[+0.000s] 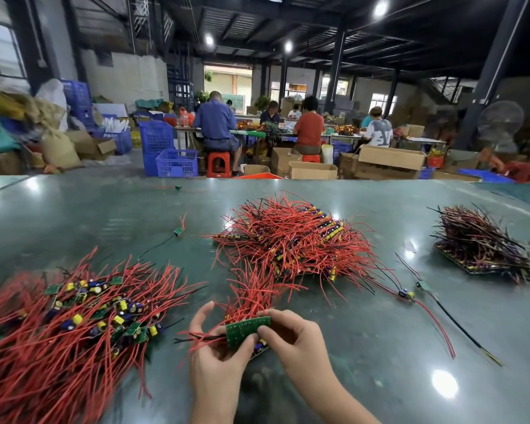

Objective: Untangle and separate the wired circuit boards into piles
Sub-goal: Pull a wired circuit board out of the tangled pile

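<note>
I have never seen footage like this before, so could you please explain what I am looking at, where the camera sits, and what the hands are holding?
There is no machine here: a person wears one camera on the head, looking down at their own hands. The left hand and right hand together hold a green circuit board with red wires attached. On the green table lie a spread pile at the left, a tangled red heap in the middle, and a darker pile at the right. Other workers sit behind.
</note>
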`<state>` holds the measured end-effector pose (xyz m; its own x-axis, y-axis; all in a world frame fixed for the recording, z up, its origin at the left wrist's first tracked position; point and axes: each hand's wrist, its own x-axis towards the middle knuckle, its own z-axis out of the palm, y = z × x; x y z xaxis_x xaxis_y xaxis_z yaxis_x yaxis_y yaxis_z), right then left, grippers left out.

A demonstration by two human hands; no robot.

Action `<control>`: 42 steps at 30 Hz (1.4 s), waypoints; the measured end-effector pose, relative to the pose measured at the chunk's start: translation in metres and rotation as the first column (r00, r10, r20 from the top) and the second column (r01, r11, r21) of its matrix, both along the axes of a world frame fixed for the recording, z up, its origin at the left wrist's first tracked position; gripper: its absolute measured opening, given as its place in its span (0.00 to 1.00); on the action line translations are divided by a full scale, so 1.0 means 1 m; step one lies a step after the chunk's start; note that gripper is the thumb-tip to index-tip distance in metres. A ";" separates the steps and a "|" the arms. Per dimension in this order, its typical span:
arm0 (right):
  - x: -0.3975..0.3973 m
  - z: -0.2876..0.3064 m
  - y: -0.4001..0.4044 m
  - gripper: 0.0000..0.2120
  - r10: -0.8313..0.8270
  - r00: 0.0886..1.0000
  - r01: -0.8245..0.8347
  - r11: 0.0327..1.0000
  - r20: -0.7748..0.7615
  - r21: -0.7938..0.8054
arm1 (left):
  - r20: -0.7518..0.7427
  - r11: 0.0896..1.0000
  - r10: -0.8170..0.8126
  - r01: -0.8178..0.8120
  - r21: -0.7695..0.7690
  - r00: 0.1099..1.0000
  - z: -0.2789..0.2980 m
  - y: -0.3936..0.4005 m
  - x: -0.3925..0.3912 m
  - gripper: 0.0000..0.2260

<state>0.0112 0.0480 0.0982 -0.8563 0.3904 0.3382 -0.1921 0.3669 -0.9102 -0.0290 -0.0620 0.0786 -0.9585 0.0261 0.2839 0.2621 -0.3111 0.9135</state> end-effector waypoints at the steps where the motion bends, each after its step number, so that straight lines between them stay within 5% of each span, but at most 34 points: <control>1: 0.000 0.000 -0.001 0.17 -0.007 1.000 0.007 1.000 -0.011 0.005 | -0.003 1.000 0.001 -0.001 -0.002 1.000 0.000 0.000 0.000 0.35; 10: 0.000 -0.009 -0.011 0.12 -0.076 0.992 0.077 0.997 -0.102 0.010 | -0.001 0.996 0.081 -0.081 0.033 0.997 -0.007 0.004 0.000 0.34; 16: -0.004 0.000 0.015 0.11 -0.201 0.978 0.179 0.946 -0.056 -0.269 | 0.042 0.973 0.194 -0.197 0.119 0.980 0.000 -0.002 -0.008 0.36; 18: -0.005 0.005 0.035 0.08 -0.264 0.964 0.232 0.859 -0.007 -0.457 | 0.030 0.962 0.233 -0.235 0.139 0.972 0.004 -0.005 -0.010 0.37; 21: -0.004 0.014 0.068 0.06 -0.344 0.938 0.233 0.568 0.029 -0.790 | 0.071 0.941 0.243 -0.253 0.224 0.967 0.012 -0.006 -0.017 0.35; 25: 0.000 0.022 0.090 0.08 -0.392 0.920 0.132 0.321 -0.004 -0.938 | -0.008 0.937 0.204 -0.193 0.291 0.979 0.038 0.009 -0.026 0.30; 27: 0.000 0.023 0.089 0.08 -0.360 0.932 0.062 0.289 -0.048 -0.955 | -0.002 0.977 0.105 -0.103 0.187 0.994 0.053 0.025 -0.036 0.28; 29: -0.001 0.025 0.083 0.10 -0.300 0.950 0.014 0.313 -0.085 -0.950 | 0.150 0.983 0.042 -0.014 -0.183 0.988 0.067 0.041 -0.049 0.28; 31: -0.002 0.025 0.077 0.11 -0.237 0.966 -0.002 0.394 -0.104 -0.919 | 0.260 0.823 0.214 -0.031 -0.567 0.941 0.072 0.049 -0.052 0.39; 32: -0.002 0.026 0.075 0.12 -0.202 0.973 -0.010 0.438 -0.109 -0.899 | 0.211 0.800 0.297 -0.122 -0.587 0.931 0.071 0.050 -0.049 0.40; 34: -0.002 0.027 0.071 0.13 -0.124 0.985 -0.040 0.503 -0.118 -0.863 | 0.099 0.875 0.334 -0.269 -0.403 0.937 0.065 0.045 -0.037 0.31; 36: -0.002 0.028 0.064 0.14 -0.029 0.990 -0.097 0.547 -0.135 -0.832 | 0.252 0.998 0.058 -0.052 -0.032 0.966 0.060 0.037 -0.016 0.15; 39: -0.002 0.027 0.050 0.14 0.129 0.980 -0.199 0.609 -0.151 -0.768 | 0.551 0.882 -0.468 0.324 0.342 0.691 0.047 0.033 0.004 0.10; 42: 0.000 0.023 0.035 0.09 0.262 0.959 -0.269 0.715 -0.109 -0.645 | 0.564 0.806 -0.591 0.448 0.387 0.577 0.030 0.031 0.013 0.12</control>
<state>0.0112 0.0829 0.1209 -0.9568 0.2739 0.0974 -0.2002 -0.3779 -0.9040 -0.0159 -0.0309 0.1086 -0.7351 0.5959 -0.3233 -0.6123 -0.3787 0.6940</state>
